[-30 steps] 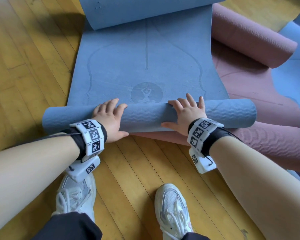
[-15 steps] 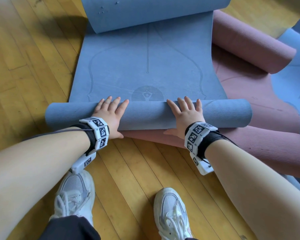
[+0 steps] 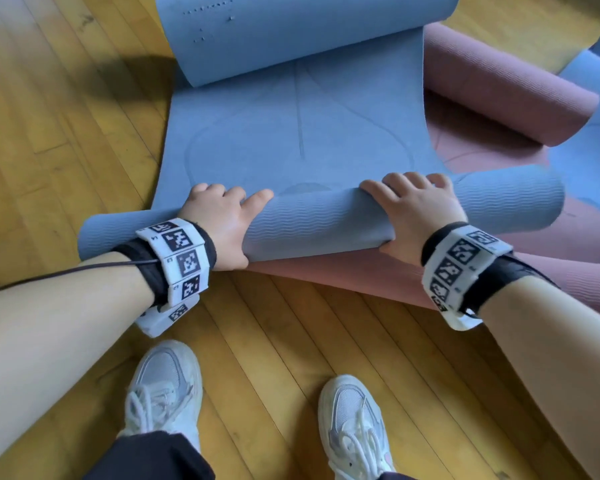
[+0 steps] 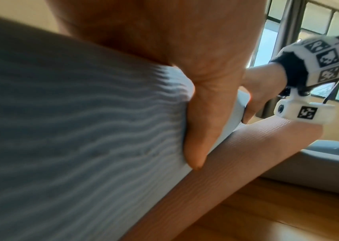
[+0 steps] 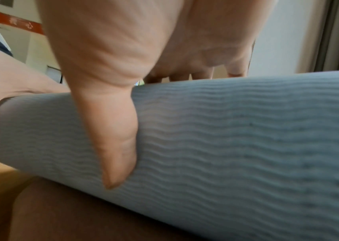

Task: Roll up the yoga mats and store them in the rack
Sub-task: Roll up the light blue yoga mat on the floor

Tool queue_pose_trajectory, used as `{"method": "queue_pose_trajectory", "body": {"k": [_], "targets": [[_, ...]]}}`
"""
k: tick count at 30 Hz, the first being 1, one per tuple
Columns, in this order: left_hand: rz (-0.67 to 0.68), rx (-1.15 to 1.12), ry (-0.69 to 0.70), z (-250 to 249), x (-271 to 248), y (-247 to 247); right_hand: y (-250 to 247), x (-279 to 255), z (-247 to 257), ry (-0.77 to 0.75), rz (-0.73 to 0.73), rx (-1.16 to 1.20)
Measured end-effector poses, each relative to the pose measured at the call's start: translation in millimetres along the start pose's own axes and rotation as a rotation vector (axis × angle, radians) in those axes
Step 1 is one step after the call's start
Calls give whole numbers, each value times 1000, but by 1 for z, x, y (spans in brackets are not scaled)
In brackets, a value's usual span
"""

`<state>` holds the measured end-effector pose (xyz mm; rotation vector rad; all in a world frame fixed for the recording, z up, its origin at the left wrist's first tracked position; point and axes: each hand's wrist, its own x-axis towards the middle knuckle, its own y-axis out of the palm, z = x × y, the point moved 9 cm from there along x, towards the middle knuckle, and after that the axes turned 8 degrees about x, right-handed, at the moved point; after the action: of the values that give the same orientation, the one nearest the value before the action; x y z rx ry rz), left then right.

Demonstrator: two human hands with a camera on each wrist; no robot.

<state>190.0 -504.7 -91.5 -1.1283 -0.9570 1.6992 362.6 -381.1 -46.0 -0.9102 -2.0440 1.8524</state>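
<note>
I curl my left hand (image 3: 219, 221) and right hand (image 3: 413, 209) over the rolled blue foam yoga mat (image 3: 319, 221) at twelve o'clock, on the pink mat (image 3: 326, 275), keeping it tight.

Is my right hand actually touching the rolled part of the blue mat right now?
Touching. The right wrist view shows the right hand with its thumb pressed into the blue mat roll and fingers curled over its top.
</note>
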Motion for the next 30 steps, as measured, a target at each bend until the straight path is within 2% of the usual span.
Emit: {"method": "queue_pose_trajectory", "body": {"k": [3, 9, 18, 21, 25, 28, 30], "targets": [[0, -5, 62, -18, -19, -10, -2, -30, -4, 1, 1, 25], [222, -32, 228, -68, -33, 38, 67, -72, 14, 17, 281, 109], [450, -79, 283, -77, -16, 67, 96, -56, 14, 24, 369, 178], [414, -111, 274, -77, -17, 65, 102, -55, 12, 53, 423, 191], [274, -202, 203, -74, -27, 57, 103, -46, 5, 130, 470, 304], [284, -274, 165, -74, -34, 63, 105, -37, 3, 163, 478, 311], [308, -230, 169, -77, -36, 70, 107, -35, 2, 173, 482, 315]]}}
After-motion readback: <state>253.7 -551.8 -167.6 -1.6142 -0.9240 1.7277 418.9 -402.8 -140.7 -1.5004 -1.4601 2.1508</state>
